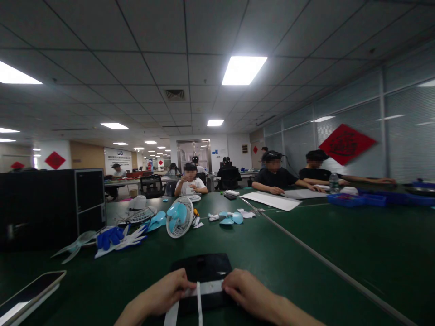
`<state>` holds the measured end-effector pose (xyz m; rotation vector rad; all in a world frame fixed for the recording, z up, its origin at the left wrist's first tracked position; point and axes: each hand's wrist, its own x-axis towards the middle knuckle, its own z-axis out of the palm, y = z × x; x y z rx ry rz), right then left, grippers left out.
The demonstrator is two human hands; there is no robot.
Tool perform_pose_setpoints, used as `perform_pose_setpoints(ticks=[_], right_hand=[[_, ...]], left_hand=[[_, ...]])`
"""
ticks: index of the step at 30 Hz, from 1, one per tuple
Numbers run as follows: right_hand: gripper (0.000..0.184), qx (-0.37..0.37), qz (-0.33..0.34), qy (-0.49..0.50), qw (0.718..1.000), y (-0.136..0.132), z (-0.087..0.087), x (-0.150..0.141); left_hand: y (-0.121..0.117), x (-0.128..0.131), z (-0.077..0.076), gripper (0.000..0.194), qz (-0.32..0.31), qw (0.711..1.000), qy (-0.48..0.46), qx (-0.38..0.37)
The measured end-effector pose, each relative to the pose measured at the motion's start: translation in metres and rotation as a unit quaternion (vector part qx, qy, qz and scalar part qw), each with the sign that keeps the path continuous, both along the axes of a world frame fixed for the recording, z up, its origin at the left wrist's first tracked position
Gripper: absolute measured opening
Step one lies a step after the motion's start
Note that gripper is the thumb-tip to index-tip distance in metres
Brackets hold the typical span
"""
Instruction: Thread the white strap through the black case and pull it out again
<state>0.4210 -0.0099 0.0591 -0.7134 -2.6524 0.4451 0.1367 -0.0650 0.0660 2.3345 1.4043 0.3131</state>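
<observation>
Low in the head view, a black flat object point(200, 265) lies on the green table; its exact kind is unclear. A white strip point(211, 287) runs crosswise over it between my hands. My left hand point(167, 290) is closed at the strip's left end, thumb and fingers pinched together. At the right end, my right hand point(249, 290) has its fingers bent and pressed on the strip. A narrower white band point(199, 303) crosses the strip and runs down toward me. Another white length point(171, 313) hangs below my left hand.
A fan head with blue blades point(179, 217), loose blue blades point(231, 218) and blue-white gloves point(118, 239) lie ahead. A phone-like device point(30, 294) is at left, by a black computer case point(90, 199). Blue trays point(356, 199) stand right. Several people sit beyond.
</observation>
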Motion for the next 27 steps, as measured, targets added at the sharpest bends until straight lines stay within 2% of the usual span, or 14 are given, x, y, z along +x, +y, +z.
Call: perform_pose_setpoints(ticks=[7,15,20,24,27], right_hand=[[0.029,-0.005,0.018,0.010,1.000,0.001,-0.001,0.022],[0.028,0.002,-0.005,0.020,1.000,0.005,-0.006,0.021],[0.029,0.000,-0.018,0.036,0.999,0.007,-0.011,0.019],[0.025,-0.033,-0.013,0.056,0.998,0.011,-0.008,0.019],[0.021,-0.069,-0.017,0.090,0.993,0.018,-0.005,0.017]], left_hand=[[-0.007,-0.012,-0.001,0.030,0.021,1.000,-0.011,-0.017],[-0.019,-0.029,-0.003,0.029,0.056,0.998,-0.024,-0.007],[-0.022,-0.030,-0.001,0.028,0.067,0.996,-0.056,-0.012],[-0.017,-0.034,-0.001,0.026,0.079,0.994,-0.074,-0.015],[-0.008,-0.043,-0.009,0.024,0.088,0.992,-0.086,-0.006]])
